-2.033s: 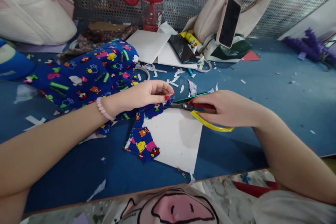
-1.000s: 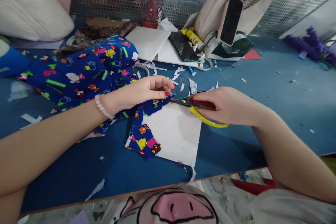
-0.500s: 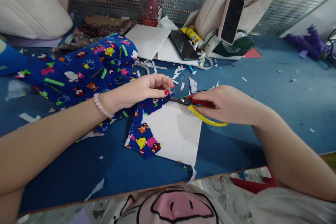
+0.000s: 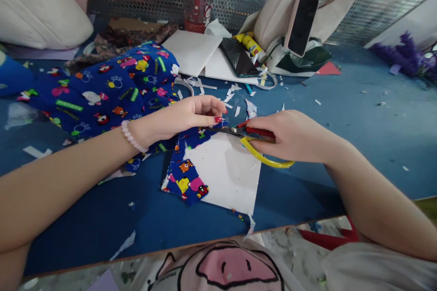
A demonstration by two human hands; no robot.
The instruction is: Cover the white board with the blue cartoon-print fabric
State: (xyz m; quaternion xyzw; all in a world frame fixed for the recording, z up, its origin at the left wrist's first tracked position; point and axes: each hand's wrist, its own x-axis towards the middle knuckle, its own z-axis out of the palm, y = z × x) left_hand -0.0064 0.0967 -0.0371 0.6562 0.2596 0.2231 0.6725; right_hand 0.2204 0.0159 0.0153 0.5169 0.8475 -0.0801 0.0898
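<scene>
Taking the white board (image 4: 228, 170) as the centre of the clock, your left hand (image 4: 205, 111) is at 11 o'clock, thumb and fingers pinched together on the edge of a strip of printed cloth (image 4: 187, 177). The strip bends down along the board's 9 o'clock side, partly covering it and partly lying on the blue surface (image 4: 362, 132). Your right hand (image 4: 283, 136), at 2 o'clock, is clamped around the red and yellow handles of the scissors (image 4: 234, 130); their blades point toward 9 o'clock and meet the cloth just below your left thumb. You cannot tell how far apart the blades stand.

A larger spread of blue printed cloth (image 4: 112, 88) lies at 10 o'clock; your hand hides whether it joins the strip. Paper scraps (image 4: 229, 98) are scattered at 12 o'clock, near a dark phone (image 4: 241, 61) lying flat. Another phone (image 4: 303, 20) stands tilted at 1 o'clock, and purple flowers (image 4: 401, 54) lie at 2 o'clock, well apart.
</scene>
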